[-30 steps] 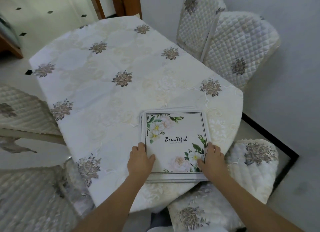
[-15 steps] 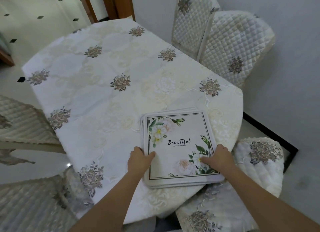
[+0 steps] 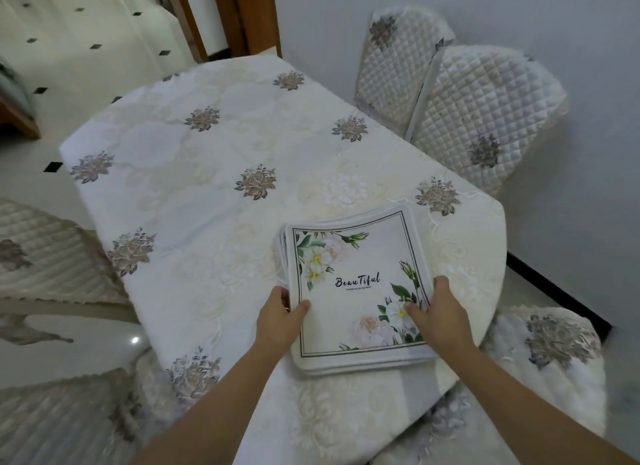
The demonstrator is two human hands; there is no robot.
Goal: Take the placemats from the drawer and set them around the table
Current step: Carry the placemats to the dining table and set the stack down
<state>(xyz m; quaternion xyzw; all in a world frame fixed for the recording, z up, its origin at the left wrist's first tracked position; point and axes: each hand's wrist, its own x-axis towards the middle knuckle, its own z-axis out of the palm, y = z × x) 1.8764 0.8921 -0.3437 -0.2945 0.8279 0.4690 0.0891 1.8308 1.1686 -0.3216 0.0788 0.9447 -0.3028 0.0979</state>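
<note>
White placemats [image 3: 356, 291] bear green-leaved flowers; cream tablecloth [image 3: 207, 204] has grey-brown roses.

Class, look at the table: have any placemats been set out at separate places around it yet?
No: the placemats lie in one stack near the table edge, held by both hands.

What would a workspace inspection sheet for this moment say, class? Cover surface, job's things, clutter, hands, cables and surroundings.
Surface: table under a white flowered cloth.
Job's things: stack of placemats at the near edge, none set out yet.
Clutter: nothing seen.
Hands: left hand grips the stack's left edge; right hand grips the right edge, thumb on top.
Cables: nothing seen.
Surroundings: quilted chairs against the wall, more chairs near; tiled floor.
</note>
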